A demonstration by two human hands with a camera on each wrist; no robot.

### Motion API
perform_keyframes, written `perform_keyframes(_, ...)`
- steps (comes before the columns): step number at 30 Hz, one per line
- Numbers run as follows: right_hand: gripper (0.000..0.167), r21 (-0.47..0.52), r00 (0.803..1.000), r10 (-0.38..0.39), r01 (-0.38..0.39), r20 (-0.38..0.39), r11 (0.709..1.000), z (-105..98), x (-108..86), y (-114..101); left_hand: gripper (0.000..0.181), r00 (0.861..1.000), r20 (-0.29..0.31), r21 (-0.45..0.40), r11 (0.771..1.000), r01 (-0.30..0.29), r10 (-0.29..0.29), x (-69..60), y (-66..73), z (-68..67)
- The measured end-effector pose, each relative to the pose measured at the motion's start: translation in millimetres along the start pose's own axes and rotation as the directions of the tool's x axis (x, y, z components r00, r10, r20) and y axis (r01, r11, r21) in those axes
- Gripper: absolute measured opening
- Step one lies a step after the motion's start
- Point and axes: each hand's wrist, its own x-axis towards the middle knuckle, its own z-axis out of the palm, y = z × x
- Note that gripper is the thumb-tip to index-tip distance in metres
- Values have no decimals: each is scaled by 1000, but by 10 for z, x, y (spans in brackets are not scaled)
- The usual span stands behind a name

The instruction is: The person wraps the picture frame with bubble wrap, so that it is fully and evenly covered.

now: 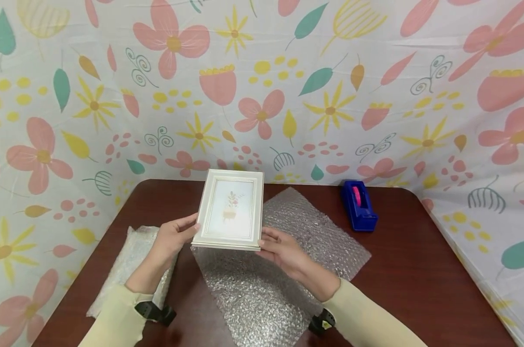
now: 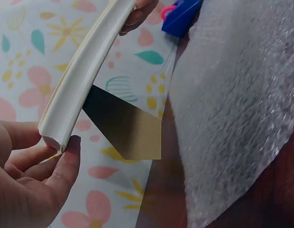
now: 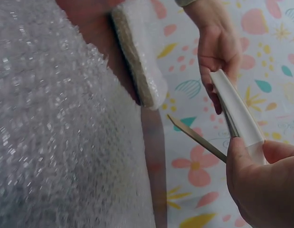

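Note:
A white picture frame (image 1: 230,212) with a small plant picture is held up above a sheet of bubble wrap (image 1: 262,294). My left hand (image 1: 175,236) pinches its left edge, and my right hand (image 1: 283,250) pinches its lower right corner. Seen edge-on in the left wrist view, the frame (image 2: 85,71) sits between the thumb and fingers of the left hand (image 2: 37,175), with a brown stand flap (image 2: 132,128) jutting from its back. In the right wrist view the right hand (image 3: 265,185) grips the near end of the frame (image 3: 239,111).
A bubble-wrapped item (image 1: 136,255) lies on the left of the dark red table (image 1: 418,270), under my left forearm. At the back right stands a blue tape dispenser (image 1: 359,207) with a pink roll. A floral cloth (image 1: 262,86) hangs behind the table.

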Motion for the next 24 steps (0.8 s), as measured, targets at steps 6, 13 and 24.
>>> perform_keyframes(6,58,-17,1000,18,-18,15,1000,-123,-149,-20,46,999,26,58,998,-38,36,-73,3,121)
perform_keyframes(13,65,-20,999,47,-46,26,999,-308,-353,-61,46,995,87,58,997,-54,49,-153,44,270)
perform_keyframes(24,73,-49,993,106,-104,44,993,-618,-702,-61,50,976,210,64,995,-75,60,-301,66,547)
